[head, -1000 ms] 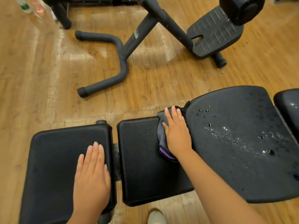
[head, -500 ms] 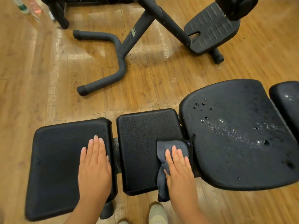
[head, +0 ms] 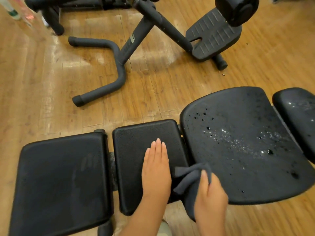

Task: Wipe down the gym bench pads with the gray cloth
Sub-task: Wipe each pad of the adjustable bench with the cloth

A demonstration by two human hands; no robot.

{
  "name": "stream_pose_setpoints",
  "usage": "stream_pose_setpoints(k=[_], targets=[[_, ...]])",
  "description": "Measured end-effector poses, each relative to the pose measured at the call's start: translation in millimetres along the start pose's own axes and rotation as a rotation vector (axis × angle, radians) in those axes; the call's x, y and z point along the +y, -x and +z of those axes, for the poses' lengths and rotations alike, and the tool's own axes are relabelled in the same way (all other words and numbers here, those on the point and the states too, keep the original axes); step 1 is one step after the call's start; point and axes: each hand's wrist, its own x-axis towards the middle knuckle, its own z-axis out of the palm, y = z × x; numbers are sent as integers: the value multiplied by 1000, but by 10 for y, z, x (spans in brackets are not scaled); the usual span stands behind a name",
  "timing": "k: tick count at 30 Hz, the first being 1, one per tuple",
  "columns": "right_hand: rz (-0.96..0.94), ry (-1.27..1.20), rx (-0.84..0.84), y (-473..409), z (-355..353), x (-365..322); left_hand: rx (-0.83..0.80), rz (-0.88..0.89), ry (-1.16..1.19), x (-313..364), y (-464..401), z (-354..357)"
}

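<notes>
Black padded gym bench seen from above, its long axis running left to right across a glossy wooden plank floor, in four cushions: a broad square end pad at the left, a narrower rectangular middle pad, a large rounded seat pad, and a small pad cut by the right edge. The person's left hand lay flat, palm down, on the middle pad, fingers straight, pressed together and pointing away from the person. The right hand was blurred and closed on the crumpled gray microfibre cloth, which was bunched between the fingers; the exact hold could not be told. The cloth sat over the gap between the middle pad and the seat pad, near their front edges, its loose folds trailing leftward toward the left hand and partly hanging below the pad edge. Scattered water droplets glistened across the seat pad and the small right pad. Beyond the bench stood a dark metal exercise frame with a curved tubular foot and a ribbed black footplate.
</notes>
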Motion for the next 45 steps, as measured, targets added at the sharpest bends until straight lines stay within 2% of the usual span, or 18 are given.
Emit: stream_pose_setpoints(k=[2,6,7,9,11,14,17,19,20,22,24,26,28,31,33,39,43,45], targets=[[52,-169,149,-268,-164,-180,-33,1,-20,-50,27,32],[-172,-199,182,-741,-364,-440,-60,32,-9,-56,15,12],[-258,-152,141,-786,-372,-484,-39,47,-20,-61,19,12],[-436,9,-70,-745,-210,-413,15,64,-45,-91,9,63],[-537,188,-223,-566,51,-178,-40,55,-50,-100,15,14],[-676,385,-352,-258,414,439,-93,116,-144,-100,55,-19],[-659,310,-302,62,463,693,-11,109,-71,-117,78,51],[-659,256,-326,205,434,726,-15,98,-22,-75,96,40],[-640,223,-359,209,441,700,-60,99,-36,-66,99,-19],[-597,183,-341,97,427,588,-38,126,-103,-97,63,-28],[-559,160,-372,-115,424,443,-167,143,-203,-95,80,-57],[-520,112,-415,-402,438,257,-40,111,-113,-95,64,20],[-509,119,-421,-643,504,26,-93,23,-1,-95,49,77],[-478,96,-456,-834,577,-129,-157,7,71,-97,37,56],[-460,89,-476,-890,575,-153,-137,6,93,-89,39,42],[-395,320,-313,-914,684,-414,-52,50,10,-105,49,124],[-442,295,-337,-694,695,-284,-86,59,-11,-109,38,109],[-476,408,-362,-511,723,-10,-81,90,-28,-130,35,107]])
